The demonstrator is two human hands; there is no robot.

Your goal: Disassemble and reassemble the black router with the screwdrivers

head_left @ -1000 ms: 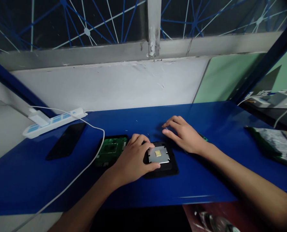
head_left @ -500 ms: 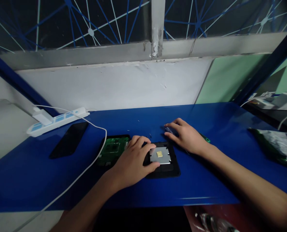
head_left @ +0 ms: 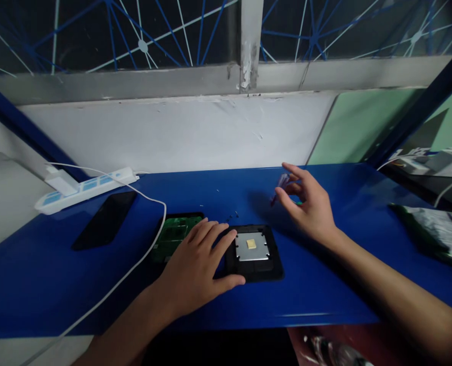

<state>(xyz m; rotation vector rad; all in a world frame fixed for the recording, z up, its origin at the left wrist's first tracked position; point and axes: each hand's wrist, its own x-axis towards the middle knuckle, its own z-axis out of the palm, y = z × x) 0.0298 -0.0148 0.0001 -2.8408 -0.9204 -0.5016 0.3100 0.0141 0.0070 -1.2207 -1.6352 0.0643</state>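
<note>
A: In the head view, where are the hands?
B: The left hand (head_left: 191, 272), lower centre, lies spread and grips nothing I can make out. Its fingertips overlap the left edge of a black casing (head_left: 254, 269); I cannot tell whether they press on it. The right hand (head_left: 313, 206), right of centre, is curled, apparently pinching a blurred translucent item (head_left: 282, 183) above the blue table (head_left: 325, 284).

A: And the casing?
B: It lies flat just below centre, bearing a metal plate (head_left: 243, 251) with a yellow pad (head_left: 251, 244). A green circuit board (head_left: 176, 229) is left of it, partly behind the left hand.

A: What could go wrong?
B: Tiny loose bits (head_left: 236, 214) lie just above the casing; a sweeping hand could scatter them. The white cable (head_left: 165, 209) crosses the board's left side, so a tug might drag it. A loose pinch could drop the translucent item.
</note>
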